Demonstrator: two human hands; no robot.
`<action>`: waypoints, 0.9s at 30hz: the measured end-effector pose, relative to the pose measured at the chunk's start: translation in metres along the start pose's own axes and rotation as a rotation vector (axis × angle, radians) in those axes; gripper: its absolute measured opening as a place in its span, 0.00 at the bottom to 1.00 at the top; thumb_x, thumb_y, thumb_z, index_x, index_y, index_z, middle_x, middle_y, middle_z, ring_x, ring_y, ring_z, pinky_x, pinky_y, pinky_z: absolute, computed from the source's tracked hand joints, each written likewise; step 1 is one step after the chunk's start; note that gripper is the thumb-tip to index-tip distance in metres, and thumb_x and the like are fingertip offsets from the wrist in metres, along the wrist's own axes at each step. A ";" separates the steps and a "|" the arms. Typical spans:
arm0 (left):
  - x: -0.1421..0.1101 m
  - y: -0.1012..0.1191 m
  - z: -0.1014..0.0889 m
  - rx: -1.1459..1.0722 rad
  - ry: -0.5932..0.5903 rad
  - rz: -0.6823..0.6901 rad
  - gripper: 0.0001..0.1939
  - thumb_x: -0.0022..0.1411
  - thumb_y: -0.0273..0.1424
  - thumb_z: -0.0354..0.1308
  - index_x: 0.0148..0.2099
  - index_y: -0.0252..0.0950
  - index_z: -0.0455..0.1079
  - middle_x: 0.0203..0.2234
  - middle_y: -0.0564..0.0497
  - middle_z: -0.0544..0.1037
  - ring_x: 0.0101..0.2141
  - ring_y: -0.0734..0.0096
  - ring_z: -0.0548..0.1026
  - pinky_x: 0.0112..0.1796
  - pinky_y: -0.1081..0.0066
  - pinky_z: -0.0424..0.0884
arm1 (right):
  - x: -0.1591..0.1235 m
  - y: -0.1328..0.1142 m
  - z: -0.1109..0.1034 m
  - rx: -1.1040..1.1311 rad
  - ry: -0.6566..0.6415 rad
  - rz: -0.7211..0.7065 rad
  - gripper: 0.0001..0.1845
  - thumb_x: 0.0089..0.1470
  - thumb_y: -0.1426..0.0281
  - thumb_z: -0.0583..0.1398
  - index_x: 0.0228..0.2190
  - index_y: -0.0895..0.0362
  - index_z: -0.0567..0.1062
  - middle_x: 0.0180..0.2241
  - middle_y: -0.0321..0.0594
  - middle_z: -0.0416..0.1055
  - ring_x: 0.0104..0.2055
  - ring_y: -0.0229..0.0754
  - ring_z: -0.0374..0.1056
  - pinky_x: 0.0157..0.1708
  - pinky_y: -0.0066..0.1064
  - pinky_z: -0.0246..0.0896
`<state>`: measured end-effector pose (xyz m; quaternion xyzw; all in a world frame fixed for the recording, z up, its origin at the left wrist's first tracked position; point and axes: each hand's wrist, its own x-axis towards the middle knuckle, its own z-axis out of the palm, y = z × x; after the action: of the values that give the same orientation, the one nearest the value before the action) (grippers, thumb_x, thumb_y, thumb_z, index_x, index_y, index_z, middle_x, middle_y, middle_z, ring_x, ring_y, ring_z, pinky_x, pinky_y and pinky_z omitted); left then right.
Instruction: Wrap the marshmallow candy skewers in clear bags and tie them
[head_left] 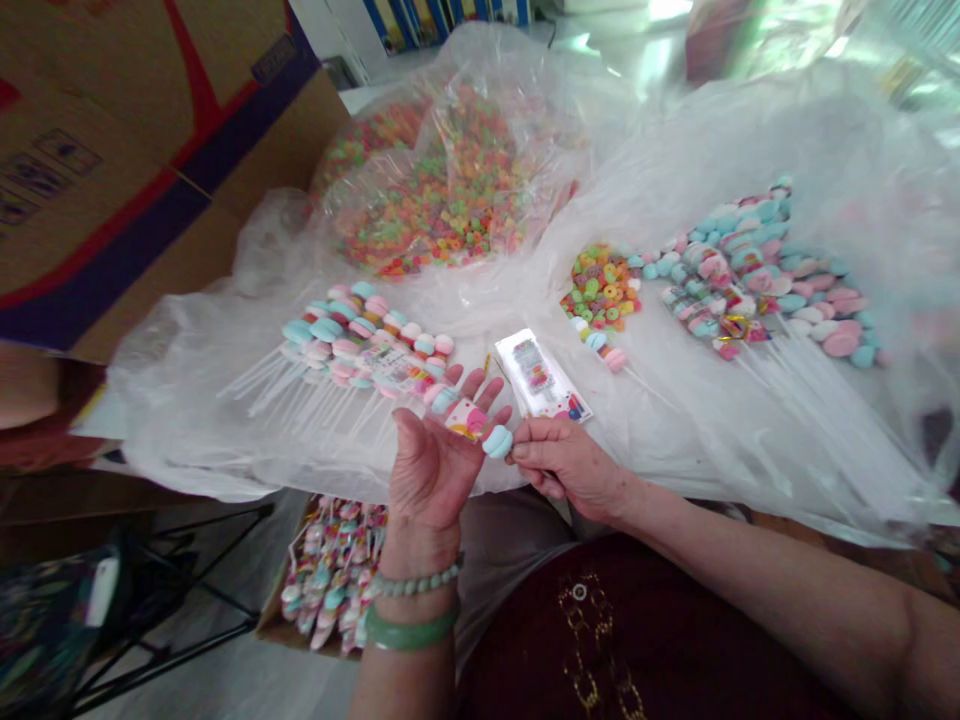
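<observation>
at white sheet (637, 450) edge, my right hand (570, 460) pinches one candy stick (497, 442) across my wide-spread left hand (439, 470); one wrapper stack (540, 375) near.

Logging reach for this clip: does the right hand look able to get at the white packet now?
Probably yes: the white packet lies beyond the right hand, with nothing visible between them, though that hand grips the candy pop and may need to let go first.

Two hands (442, 455) (574, 460), one candy skewer (498, 442) between them, one wrapper stack (534, 365), one candy bag (450, 185) and two skewer piles (360, 340) (750, 265) beyond.
</observation>
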<state>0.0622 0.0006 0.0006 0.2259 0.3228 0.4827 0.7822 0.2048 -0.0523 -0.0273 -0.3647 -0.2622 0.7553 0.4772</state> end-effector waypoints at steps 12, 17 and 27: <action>-0.001 -0.021 0.011 -0.031 0.155 -0.006 0.17 0.58 0.45 0.59 0.36 0.35 0.73 0.26 0.52 0.77 0.33 0.66 0.78 0.41 0.66 0.74 | 0.008 0.005 0.000 -0.361 0.154 -0.119 0.09 0.48 0.69 0.57 0.20 0.56 0.65 0.15 0.28 0.59 0.16 0.30 0.51 0.17 0.24 0.46; -0.002 -0.025 0.012 -0.005 0.212 0.028 0.18 0.60 0.45 0.57 0.36 0.35 0.74 0.29 0.50 0.78 0.36 0.65 0.78 0.46 0.63 0.73 | 0.003 0.008 -0.004 -0.904 0.119 -0.439 0.10 0.54 0.73 0.54 0.22 0.57 0.67 0.24 0.34 0.67 0.29 0.36 0.62 0.31 0.27 0.54; -0.006 -0.034 0.019 0.114 0.252 0.130 0.20 0.55 0.48 0.61 0.36 0.35 0.72 0.24 0.52 0.76 0.34 0.65 0.78 0.42 0.63 0.74 | 0.004 0.013 -0.002 -0.897 0.096 -0.429 0.09 0.56 0.74 0.55 0.24 0.56 0.68 0.25 0.33 0.66 0.30 0.36 0.63 0.32 0.26 0.54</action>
<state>0.0942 -0.0201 -0.0072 0.2282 0.4300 0.5376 0.6884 0.1985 -0.0542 -0.0393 -0.5063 -0.6080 0.4353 0.4294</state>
